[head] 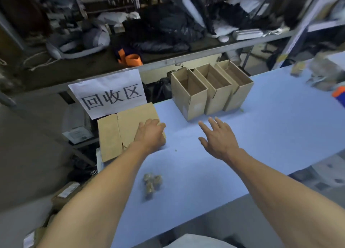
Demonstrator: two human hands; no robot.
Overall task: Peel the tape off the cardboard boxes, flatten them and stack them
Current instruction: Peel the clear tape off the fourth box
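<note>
The left hand (150, 133) lies palm down, fingers curled over the right edge of the flattened brown cardboard box (119, 130) at the left end of the pale blue counter (270, 128), apparently pressing it flat to start the stack; the right hand (217, 136) hovers just above the counter with fingers spread, holding nothing, seemingly bound for the next box. Three upright open-topped brown cardboard boxes (211, 91) stand touching in a row beyond it, not yet flattened; a crumpled wad of peeled tape (152, 183) lies nearer the person; the white paper sign (110, 92) behind the flat box reads 回收区, marking the recycling spot.
</note>
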